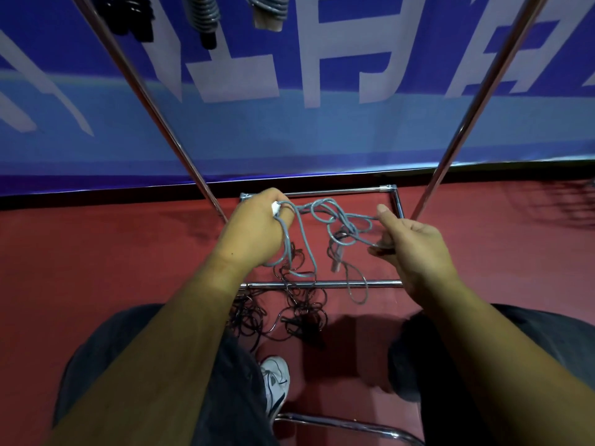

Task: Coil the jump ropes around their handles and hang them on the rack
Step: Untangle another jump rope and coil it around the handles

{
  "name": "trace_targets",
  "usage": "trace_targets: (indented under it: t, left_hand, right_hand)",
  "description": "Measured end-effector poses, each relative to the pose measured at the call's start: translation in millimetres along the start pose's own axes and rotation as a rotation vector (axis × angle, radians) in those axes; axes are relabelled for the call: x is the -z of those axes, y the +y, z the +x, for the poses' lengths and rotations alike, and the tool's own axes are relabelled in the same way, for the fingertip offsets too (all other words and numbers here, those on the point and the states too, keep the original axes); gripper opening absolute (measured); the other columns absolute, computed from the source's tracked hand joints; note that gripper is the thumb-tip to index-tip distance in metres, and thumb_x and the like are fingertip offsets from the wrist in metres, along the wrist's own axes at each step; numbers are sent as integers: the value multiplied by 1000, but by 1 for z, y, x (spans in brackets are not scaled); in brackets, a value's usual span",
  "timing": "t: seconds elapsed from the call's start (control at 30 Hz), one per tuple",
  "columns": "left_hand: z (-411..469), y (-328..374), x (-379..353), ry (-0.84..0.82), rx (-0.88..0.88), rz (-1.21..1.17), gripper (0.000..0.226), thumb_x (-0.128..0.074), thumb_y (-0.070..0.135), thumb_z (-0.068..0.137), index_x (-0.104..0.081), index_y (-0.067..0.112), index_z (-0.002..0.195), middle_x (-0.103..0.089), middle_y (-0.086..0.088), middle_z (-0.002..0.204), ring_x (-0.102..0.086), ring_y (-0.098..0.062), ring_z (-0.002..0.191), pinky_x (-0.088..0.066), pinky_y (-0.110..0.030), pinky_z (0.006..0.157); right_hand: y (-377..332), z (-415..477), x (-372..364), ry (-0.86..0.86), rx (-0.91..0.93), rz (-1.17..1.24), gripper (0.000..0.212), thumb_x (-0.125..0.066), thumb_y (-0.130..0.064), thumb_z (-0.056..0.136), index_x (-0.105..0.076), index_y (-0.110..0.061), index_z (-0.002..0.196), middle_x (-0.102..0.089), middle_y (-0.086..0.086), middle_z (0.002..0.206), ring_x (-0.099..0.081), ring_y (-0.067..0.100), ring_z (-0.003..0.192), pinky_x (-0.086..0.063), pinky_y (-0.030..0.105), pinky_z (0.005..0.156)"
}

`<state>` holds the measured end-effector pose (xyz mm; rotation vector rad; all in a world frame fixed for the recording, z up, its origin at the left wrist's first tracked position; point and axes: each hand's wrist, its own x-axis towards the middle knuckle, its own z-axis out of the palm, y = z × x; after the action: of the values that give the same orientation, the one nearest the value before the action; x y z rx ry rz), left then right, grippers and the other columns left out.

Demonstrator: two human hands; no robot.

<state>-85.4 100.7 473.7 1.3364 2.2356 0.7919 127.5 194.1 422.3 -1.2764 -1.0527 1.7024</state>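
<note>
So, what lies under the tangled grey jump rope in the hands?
Under the grey jump rope: a tangled black jump rope on the red floor, crossing the rack's chrome base bar. The left forearm hides its left edge.

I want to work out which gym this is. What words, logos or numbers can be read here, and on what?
Nothing can be read.
Blue banner: large white characters, cropped at the top of the frame; only lower strokes show, unreadable.
White shoe: dark marking, no legible brand.
Grey jump rope and rack: no text visible.
</note>
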Motion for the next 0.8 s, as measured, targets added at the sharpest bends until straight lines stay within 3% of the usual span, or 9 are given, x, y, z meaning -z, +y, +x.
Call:
trace_targets:
  t: [0.1, 0.2, 0.3, 0.37, 0.47, 0.53, 0.67, 0.73, 0.8]
  left_hand:
    - [-1, 6, 1, -15, -33, -76, 14, -69, 26, 97, -72, 34, 86, -72, 9, 77, -65, -9, 70, -54, -31, 70]
    - [-3, 10, 1, -59, -55, -124, 8, -71, 27, 96, -77, 26, 90, -72, 17, 82, -65, 7, 75, -49, -16, 69]
    - [-4, 12, 1, -52, -52, -236, 14, -67, 22, 99, -78, 14, 95, -76, 7, 91, -68, -6, 87, -52, -21, 77]
    - [-3, 11, -1, -61, -70, -252, 16, -66, 20, 100, -76, 11, 92, -77, 5, 93, -69, -10, 92, -53, -25, 81]
    - [-5, 12, -8, -102, -57, -250, 19, -67, 24, 100, -75, 9, 90, -74, 15, 88, -69, -2, 86, -52, -21, 78]
    - [-5, 13, -11, -102, -66, -237, 18, -68, 29, 98, -75, 15, 89, -73, 10, 92, -69, -6, 87, -52, -25, 81]
    - [-9, 21, -11, -162, -78, -277, 19, -68, 34, 98, -73, 30, 81, -74, 2, 86, -67, -16, 80, -53, -34, 79]
    - [-11, 24, -11, -185, -95, -282, 22, -67, 34, 99, -74, 24, 81, -73, -7, 85, -61, -19, 74, -51, -39, 78]
    - [-12, 25, -11, -191, -88, -285, 23, -67, 34, 99, -74, 21, 82, -72, -10, 86, -56, -12, 73, -49, -37, 77]
  right_hand:
    - [0, -4, -5, -88, -6, 68, 47, -68, -25, 97, -55, -16, 53, -53, 3, 55, -52, 15, 58, -56, 39, 78]
    - [-2, -7, -8, -124, 13, 113, 44, -62, -21, 101, -51, -14, 59, -52, 2, 54, -50, 14, 52, -54, 36, 70]
    - [-2, -8, -5, -93, 127, -126, 34, -63, -21, 100, -55, -14, 68, -51, 0, 58, -48, 15, 51, -51, 37, 66]
    - [0, -13, -6, -102, 214, -312, 5, -68, -20, 97, -66, -16, 94, -61, -6, 77, -59, 12, 66, -53, 35, 72]
    - [0, -17, -5, -127, 471, -591, 28, -70, -23, 94, -70, -29, 122, -59, -10, 122, -58, 0, 112, -45, 19, 97]
    - [-2, -19, -7, -230, 629, -640, 26, -69, -18, 96, -73, -25, 120, -63, -12, 127, -56, -1, 122, -44, 21, 104]
    - [3, -23, -14, -415, 534, -597, 16, -66, -24, 94, -74, -28, 108, -75, -15, 103, -69, 7, 102, -54, 44, 95]
    - [4, -23, -15, -413, 501, -546, 11, -64, -20, 96, -74, -24, 98, -74, -9, 88, -70, 15, 85, -56, 48, 83]
    - [1, -23, -15, -390, 477, -476, 12, -65, -13, 97, -73, -22, 98, -74, -2, 84, -70, 23, 78, -58, 48, 75]
